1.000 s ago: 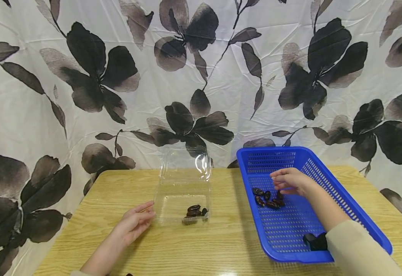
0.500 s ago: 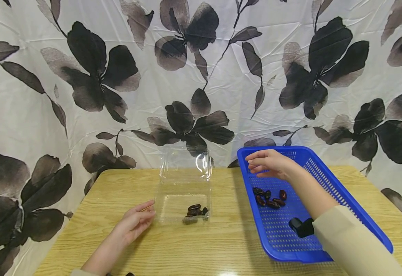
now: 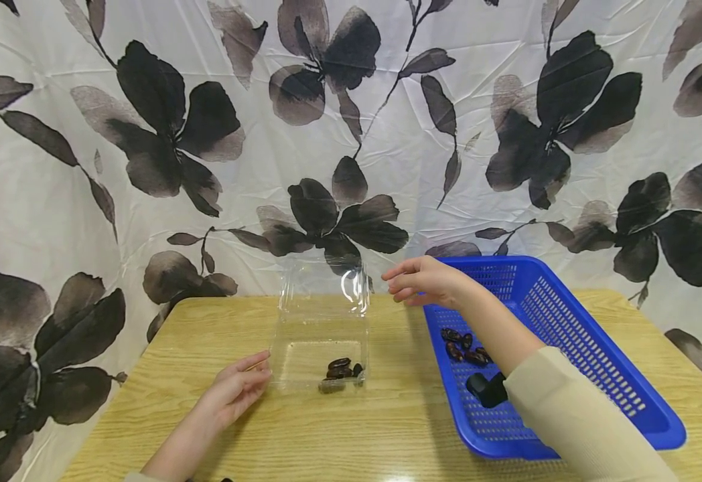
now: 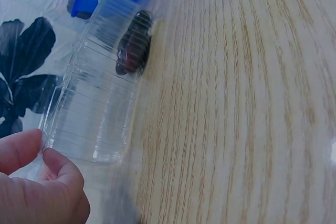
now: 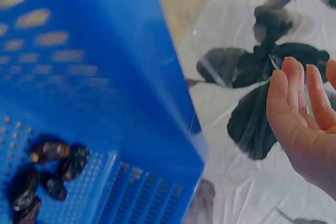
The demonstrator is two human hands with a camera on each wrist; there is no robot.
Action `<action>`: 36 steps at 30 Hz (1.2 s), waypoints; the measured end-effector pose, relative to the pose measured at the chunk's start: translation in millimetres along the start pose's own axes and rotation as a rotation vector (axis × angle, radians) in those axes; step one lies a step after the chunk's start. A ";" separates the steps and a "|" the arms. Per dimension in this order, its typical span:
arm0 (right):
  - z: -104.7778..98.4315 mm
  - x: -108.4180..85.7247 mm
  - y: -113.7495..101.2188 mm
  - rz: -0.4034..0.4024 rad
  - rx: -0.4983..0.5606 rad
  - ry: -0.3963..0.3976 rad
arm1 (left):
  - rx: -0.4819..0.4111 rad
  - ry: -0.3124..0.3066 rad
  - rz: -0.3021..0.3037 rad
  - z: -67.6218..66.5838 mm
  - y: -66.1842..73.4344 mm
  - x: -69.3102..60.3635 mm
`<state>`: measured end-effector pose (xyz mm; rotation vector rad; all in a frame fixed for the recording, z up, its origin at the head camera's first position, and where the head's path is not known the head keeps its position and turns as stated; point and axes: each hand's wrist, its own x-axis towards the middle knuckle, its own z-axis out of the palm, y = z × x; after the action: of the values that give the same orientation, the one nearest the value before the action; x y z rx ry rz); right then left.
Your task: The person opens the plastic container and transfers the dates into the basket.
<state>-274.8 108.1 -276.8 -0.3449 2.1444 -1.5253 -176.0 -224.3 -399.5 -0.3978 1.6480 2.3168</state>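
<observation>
The left hand (image 3: 233, 391) pinches the rim of a clear, hinged plastic box (image 4: 89, 119) holding dark, oval dates (image 3: 339, 371). The right hand (image 3: 429, 282), fingers loosely extended and empty, hovers near a blue perforated plastic basket (image 3: 520, 450) containing more dates (image 5: 51, 151).

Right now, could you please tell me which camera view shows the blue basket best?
The head view: it takes in most of the blue basket, though the right arm hides some. The right wrist view shows only part, close up, with dates inside; the left wrist view shows just a piece near the picture's top.
</observation>
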 end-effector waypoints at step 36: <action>102.9 56.6 41.9 -0.021 -0.206 -0.102 | 0.022 -0.009 0.009 -2.7 -2.1 1.7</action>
<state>-266.6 12.4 -356.3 -0.5056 2.2277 -1.2713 -176.6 -226.0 -402.8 -0.3748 1.6736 2.3013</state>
